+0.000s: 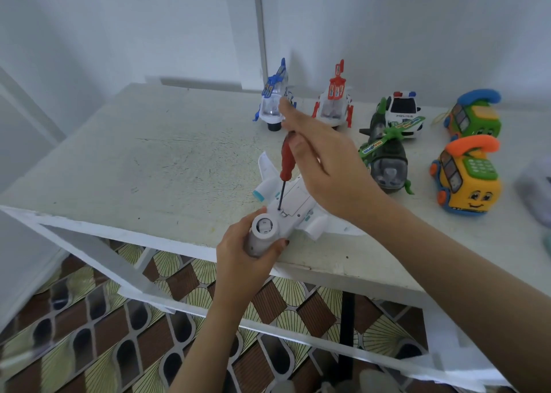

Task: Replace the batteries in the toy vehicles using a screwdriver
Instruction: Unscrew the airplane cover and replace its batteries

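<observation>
White table point(149, 160) stands against a pale wall, above a patterned floor point(89, 333). Plane point(295, 204), white, lies belly-up at the near edge of the table, right of centre, with its nose past the edge. Left hand point(247, 252) is closed round the nose, gripping it. Right hand point(325, 166) grips the red handle of the screwdriver point(287, 160) with the index finger pointing away. The shaft stands near upright, tilted slightly, and its tip rests on the plane's underside at the near end of a rectangular cover. Far side, in a row from left: blue helicopter point(272, 106), red helicopter point(334, 103), police car point(404, 109), green phone toy point(474, 115). Green helicopter point(384, 157) sits just in front of the police car, and a yellow phone toy point(465, 178) sits near the green one, both right of the plane and apart from it
</observation>
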The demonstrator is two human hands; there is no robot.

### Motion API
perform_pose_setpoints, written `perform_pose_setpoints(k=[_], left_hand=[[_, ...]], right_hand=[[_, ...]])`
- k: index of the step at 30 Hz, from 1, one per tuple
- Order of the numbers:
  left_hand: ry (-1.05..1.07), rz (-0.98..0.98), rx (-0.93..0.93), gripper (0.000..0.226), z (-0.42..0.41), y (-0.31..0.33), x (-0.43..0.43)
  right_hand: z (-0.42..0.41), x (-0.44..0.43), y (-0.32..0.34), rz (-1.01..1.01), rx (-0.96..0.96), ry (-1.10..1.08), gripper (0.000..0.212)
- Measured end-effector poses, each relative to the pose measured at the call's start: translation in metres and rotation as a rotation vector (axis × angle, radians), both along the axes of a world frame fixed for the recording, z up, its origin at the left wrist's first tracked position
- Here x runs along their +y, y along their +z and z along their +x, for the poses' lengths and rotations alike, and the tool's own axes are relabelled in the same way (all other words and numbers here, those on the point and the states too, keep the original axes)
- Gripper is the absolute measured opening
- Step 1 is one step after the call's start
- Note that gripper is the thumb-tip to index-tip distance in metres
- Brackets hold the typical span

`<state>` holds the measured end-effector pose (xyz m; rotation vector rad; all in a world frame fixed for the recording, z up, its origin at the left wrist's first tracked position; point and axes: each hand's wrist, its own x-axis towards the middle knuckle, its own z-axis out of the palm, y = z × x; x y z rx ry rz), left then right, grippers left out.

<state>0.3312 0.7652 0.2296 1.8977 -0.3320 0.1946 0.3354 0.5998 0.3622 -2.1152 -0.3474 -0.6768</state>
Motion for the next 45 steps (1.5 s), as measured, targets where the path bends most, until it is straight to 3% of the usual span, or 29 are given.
perform_pose_setpoints(k=[3, 5, 7, 9, 12, 16, 19, 21, 24, 27, 31, 35, 38, 40, 45], left_hand=[[0.000, 0.002, 0.000, 0.057, 0.000, 0.000, 0.000], [0.000, 0.003, 0.002, 0.057, -0.001, 0.001, 0.000], [0.000, 0.002, 0.005, 0.056, -0.001, 0.001, 0.000], [0.000, 0.000, 0.010, 0.058, -0.001, 0.001, 0.000], [-0.006, -0.008, 0.026, 0.061, -0.001, 0.000, 0.001], [-0.010, -0.005, 0.024, 0.061, -0.001, 0.001, 0.000], [-0.015, -0.007, 0.027, 0.061, -0.001, 0.001, 0.001], [-0.016, -0.015, 0.034, 0.060, -0.001, 0.001, 0.001], [-0.011, -0.011, 0.032, 0.057, 0.000, 0.002, 0.000], [-0.005, -0.007, 0.025, 0.056, 0.000, 0.000, 0.001], [-0.006, -0.002, 0.008, 0.056, 0.000, 0.001, 0.001], [-0.006, -0.010, 0.009, 0.056, -0.001, 0.001, 0.001], [-0.005, -0.022, 0.016, 0.057, -0.001, 0.002, 0.001], [-0.005, -0.025, 0.019, 0.057, -0.001, 0.002, 0.000], [-0.010, -0.015, 0.011, 0.056, 0.000, 0.001, 0.001]], right_hand=[[-0.001, 0.001, 0.005, 0.362, 0.122, 0.198, 0.041], [0.000, 0.000, 0.008, 0.498, 0.129, 0.244, 0.039], [0.000, -0.002, 0.009, 0.420, 0.102, 0.132, 0.033], [0.001, -0.004, 0.005, 0.176, 0.010, -0.062, 0.027], [0.002, -0.003, 0.000, -0.085, -0.063, -0.154, 0.040], [-0.002, -0.005, 0.009, 0.074, 0.156, 0.087, 0.043], [-0.006, -0.004, 0.014, 0.337, 0.143, 0.191, 0.046], [-0.005, -0.003, 0.012, 0.292, 0.073, 0.099, 0.045], [-0.001, -0.001, 0.007, 0.066, -0.065, -0.126, 0.033], [0.002, 0.000, 0.001, -0.105, -0.076, -0.110, 0.045], [0.000, -0.002, 0.004, 0.018, 0.161, 0.138, 0.055], [-0.003, -0.001, 0.003, 0.285, 0.086, 0.116, 0.058], [0.003, -0.002, -0.004, 0.032, -0.127, -0.119, 0.053], [0.007, -0.003, -0.008, -0.055, -0.161, -0.197, 0.054], [0.007, -0.002, -0.003, 0.138, 0.037, 0.037, 0.047]])
